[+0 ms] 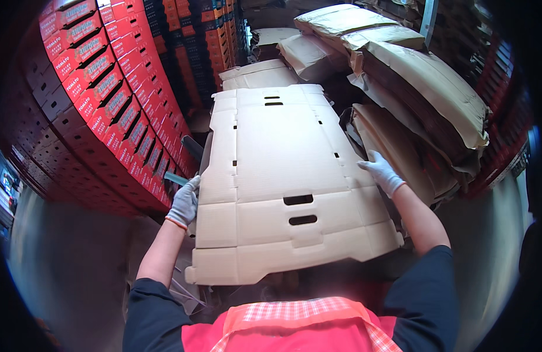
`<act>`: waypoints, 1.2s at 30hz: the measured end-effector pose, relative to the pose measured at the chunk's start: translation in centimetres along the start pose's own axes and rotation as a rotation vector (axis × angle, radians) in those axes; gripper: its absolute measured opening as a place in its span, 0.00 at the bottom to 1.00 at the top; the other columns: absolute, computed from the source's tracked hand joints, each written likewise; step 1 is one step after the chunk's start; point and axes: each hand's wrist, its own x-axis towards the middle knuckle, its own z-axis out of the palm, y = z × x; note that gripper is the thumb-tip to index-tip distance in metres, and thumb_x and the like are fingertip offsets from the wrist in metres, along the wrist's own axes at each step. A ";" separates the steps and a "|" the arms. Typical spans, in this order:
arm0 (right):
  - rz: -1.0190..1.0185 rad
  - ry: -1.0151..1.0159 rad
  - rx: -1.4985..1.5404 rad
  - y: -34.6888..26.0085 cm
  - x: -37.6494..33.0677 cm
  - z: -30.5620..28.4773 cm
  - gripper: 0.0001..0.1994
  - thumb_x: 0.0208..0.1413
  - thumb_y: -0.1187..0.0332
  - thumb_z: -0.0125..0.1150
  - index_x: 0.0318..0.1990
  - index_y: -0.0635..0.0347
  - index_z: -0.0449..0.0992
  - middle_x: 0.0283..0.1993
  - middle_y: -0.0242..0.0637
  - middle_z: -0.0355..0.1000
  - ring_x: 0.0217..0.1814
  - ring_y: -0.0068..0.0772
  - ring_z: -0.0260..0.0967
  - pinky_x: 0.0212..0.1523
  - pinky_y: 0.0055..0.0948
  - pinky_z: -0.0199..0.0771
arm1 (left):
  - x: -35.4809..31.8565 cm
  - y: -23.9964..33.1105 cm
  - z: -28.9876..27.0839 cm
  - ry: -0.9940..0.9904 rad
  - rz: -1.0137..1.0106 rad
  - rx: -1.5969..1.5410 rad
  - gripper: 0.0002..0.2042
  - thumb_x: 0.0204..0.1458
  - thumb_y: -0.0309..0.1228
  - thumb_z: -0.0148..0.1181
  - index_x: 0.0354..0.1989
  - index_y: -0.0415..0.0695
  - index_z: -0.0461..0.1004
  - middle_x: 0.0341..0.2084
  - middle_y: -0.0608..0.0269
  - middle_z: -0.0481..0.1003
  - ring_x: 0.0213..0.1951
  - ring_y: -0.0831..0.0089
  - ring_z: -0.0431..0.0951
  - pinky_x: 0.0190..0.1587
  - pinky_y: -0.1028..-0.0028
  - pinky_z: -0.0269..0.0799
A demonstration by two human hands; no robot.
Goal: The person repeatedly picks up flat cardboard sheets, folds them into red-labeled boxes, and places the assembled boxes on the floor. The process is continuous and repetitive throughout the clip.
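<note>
A flat, die-cut cardboard box blank (283, 152), light brown, with oval handle slots and small square holes, stretches out in front of me. At its left edge is my left hand (184, 204), in a grey-white glove with an orange cuff, its fingers closed against the board's side. My right hand (383, 175), gloved alike, is at the right edge. Its thumb and forefinger are spread, with the tips at the board's rim; its other fingers are partly hidden. Whatever lies under the blank is mostly covered by it.
Tall stacks of red printed cartons (101, 88) rise on the left, with orange and dark cartons (195, 41) behind. Paper-wrapped bundles (423, 82) are piled at the right and back. A pale green bar (176, 178) juts out near my left hand. Grey floor (65, 252) shows at left.
</note>
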 end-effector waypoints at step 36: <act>-0.581 -0.842 -0.675 -11.3 -16.3 -2.8 0.31 0.44 0.45 0.74 0.48 0.61 0.80 0.44 0.50 0.76 0.47 0.52 0.75 0.49 0.39 0.75 | -13.0 -4.1 19.4 -0.496 0.389 2.057 0.16 0.58 0.44 0.61 0.39 0.41 0.80 0.29 0.45 0.78 0.33 0.55 0.81 0.36 0.64 0.76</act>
